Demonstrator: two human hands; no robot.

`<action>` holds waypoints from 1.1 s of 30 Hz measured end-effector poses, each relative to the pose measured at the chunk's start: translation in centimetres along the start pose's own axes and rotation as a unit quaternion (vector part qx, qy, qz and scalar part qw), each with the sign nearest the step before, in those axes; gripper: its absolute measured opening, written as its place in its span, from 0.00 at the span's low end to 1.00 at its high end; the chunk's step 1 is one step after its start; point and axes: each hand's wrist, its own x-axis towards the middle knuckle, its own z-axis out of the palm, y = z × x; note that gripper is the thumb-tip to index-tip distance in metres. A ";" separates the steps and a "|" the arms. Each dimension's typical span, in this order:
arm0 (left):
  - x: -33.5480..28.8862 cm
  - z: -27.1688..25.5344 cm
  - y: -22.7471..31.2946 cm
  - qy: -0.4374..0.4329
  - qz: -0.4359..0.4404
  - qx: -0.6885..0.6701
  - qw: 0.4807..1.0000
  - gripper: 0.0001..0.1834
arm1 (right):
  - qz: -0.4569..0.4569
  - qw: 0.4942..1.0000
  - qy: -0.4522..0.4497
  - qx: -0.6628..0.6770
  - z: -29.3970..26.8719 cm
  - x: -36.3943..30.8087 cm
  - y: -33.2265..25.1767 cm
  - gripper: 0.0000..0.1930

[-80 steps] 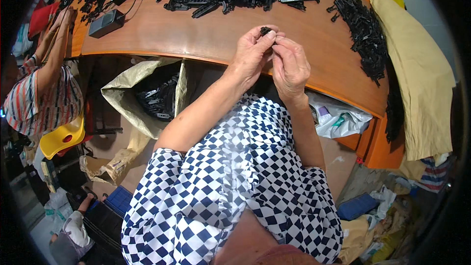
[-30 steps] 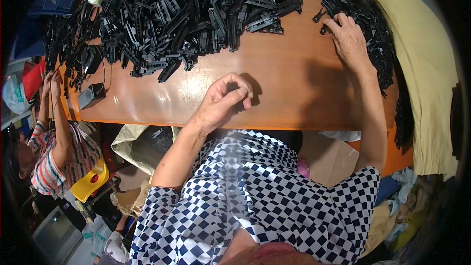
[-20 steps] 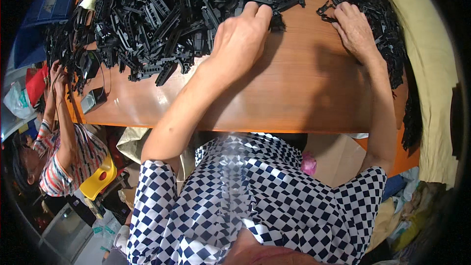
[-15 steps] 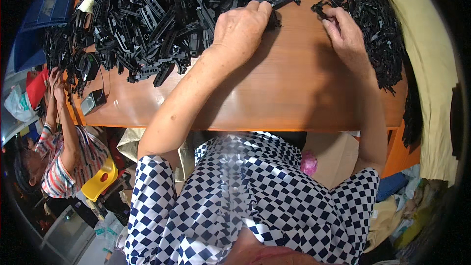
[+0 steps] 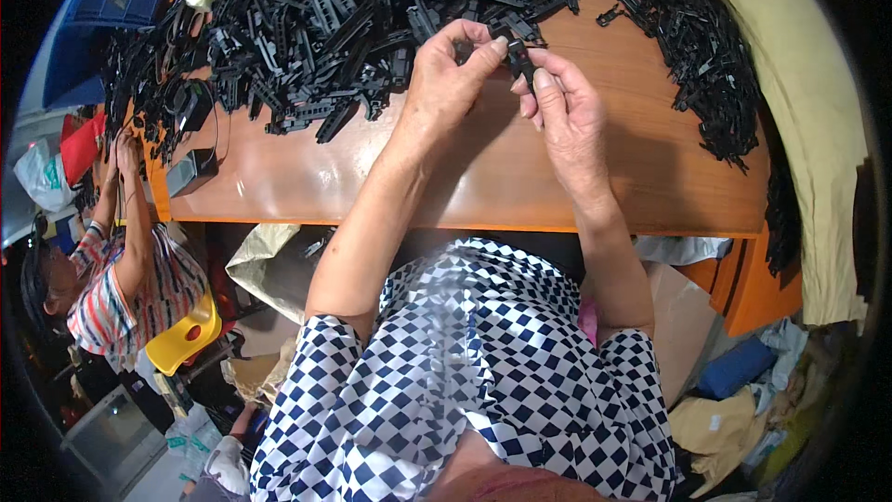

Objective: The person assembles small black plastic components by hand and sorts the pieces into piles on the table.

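Above the middle of the table, my left hand (image 5: 448,74) pinches the upper end of a small, narrow black plastic part (image 5: 521,59) between thumb and fingers. My right hand (image 5: 569,116) is closed on the lower end of this same part, so both hands share it. The fingers cover much of it, and its exact kind cannot be made out. Just beyond my left hand lies a big heap of slotted black plastic parts (image 5: 316,19). To the right of my right hand is a smaller pile of slim black parts (image 5: 692,60).
A small dark box (image 5: 192,172) stands near the table's left front edge. Pale yellow cloth (image 5: 790,121) drapes along the right side. At the left, a person in a striped shirt (image 5: 139,288) works with both hands at the heap's edge, beside a yellow stool (image 5: 186,333).
My right hand has come left from the smaller pile to meet my left hand. My left hand has drawn back slightly from the heap, and both now hold one black part.
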 end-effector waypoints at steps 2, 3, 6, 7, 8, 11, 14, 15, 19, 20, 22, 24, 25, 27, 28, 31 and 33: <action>-0.6 -0.1 -0.1 0.010 -0.001 -0.021 1.000 0.07 | -0.003 1.000 0.011 0.002 0.8 0.0 -0.2 0.12; -0.6 -0.3 -0.2 0.017 0.039 -0.008 0.999 0.07 | -0.005 0.999 0.020 -0.031 1.2 0.1 -0.4 0.12; -0.9 -0.6 -0.7 0.022 0.109 0.013 0.994 0.07 | -0.028 0.995 0.034 -0.089 1.7 -0.1 -0.4 0.11; -1.0 -0.8 -1.2 0.022 0.129 0.010 0.991 0.07 | -0.044 0.992 0.039 -0.109 1.9 -0.2 -0.4 0.10; -1.0 -0.9 -1.6 0.022 0.150 0.007 0.988 0.07 | -0.049 0.992 0.036 -0.111 2.2 -0.1 -0.4 0.10; -2.7 -1.3 -1.2 0.032 0.150 -0.017 0.988 0.07 | -0.066 0.992 0.024 -0.105 2.9 -0.7 -0.2 0.11; -4.7 -0.8 0.0 0.087 0.154 0.085 0.981 0.13 | -0.022 0.999 0.034 -0.034 3.9 -2.0 0.0 0.12; -4.3 -0.5 -1.9 0.100 0.227 0.086 0.965 0.14 | -0.050 0.999 0.006 -0.009 3.0 -2.5 1.4 0.12; -3.9 0.5 -3.9 0.102 0.194 -0.016 0.976 0.14 | -0.045 0.998 0.039 -0.006 2.2 -2.6 4.2 0.10; -4.4 0.3 -3.1 0.087 0.187 -0.018 0.978 0.14 | -0.062 0.997 0.044 -0.023 3.6 -2.9 2.6 0.09; -4.7 0.2 -2.3 0.091 0.171 -0.030 0.981 0.13 | -0.038 0.997 0.051 0.034 4.7 -3.0 1.1 0.09; -5.8 -0.6 -2.8 0.122 0.176 -0.023 0.977 0.12 | 0.003 1.000 -0.001 -0.005 3.8 -3.1 2.5 0.08; -5.7 -0.7 -3.7 0.140 0.165 -0.019 0.976 0.12 | 0.009 0.999 -0.015 -0.029 3.6 -2.9 3.1 0.08; -5.1 -1.4 -4.5 0.151 0.147 0.006 0.978 0.12 | 0.018 0.998 -0.031 -0.047 4.1 -2.5 3.9 0.08; -5.4 -1.6 -4.7 0.151 0.134 0.024 0.979 0.12 | -0.002 0.997 -0.040 -0.061 4.1 -2.4 4.4 0.08; -5.8 -1.8 -4.4 0.166 0.119 -0.041 0.978 0.13 | -0.018 0.996 -0.064 -0.067 4.7 -2.3 4.2 0.09; -6.1 -2.0 -3.9 0.167 0.117 -0.064 0.977 0.13 | -0.045 0.997 -0.052 -0.048 5.3 -2.5 4.4 0.09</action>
